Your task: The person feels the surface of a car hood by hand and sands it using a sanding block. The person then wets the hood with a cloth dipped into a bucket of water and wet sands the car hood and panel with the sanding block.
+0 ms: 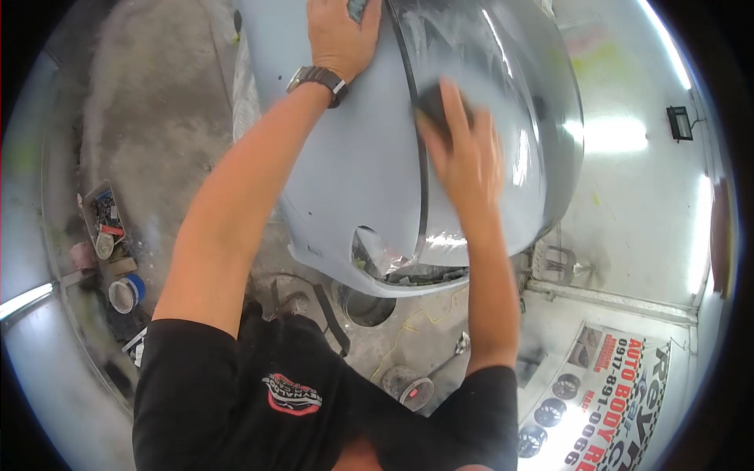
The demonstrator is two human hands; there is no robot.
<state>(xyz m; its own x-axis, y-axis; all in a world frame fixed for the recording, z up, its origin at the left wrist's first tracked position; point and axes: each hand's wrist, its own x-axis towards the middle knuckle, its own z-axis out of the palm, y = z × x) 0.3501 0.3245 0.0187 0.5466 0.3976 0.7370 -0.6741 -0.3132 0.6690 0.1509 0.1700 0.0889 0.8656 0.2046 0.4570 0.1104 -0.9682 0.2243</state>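
My right hand, smeared by motion, grips a dark sanding block against the grey car body panel, just right of a dark seam. Higher up and to the left, my left hand is over the same panel, a watch on its wrist. Between its thumb and fingers shows a dark green piece whose kind I cannot make out. The upper frame edge cuts off those fingertips. Clear plastic film covers the part right of the seam.
Below the panel's front edge, a dark round bucket and a small container stand on the floor. At the left are a blue-rimmed pail and a box of odds and ends. A printed banner hangs at the lower right.
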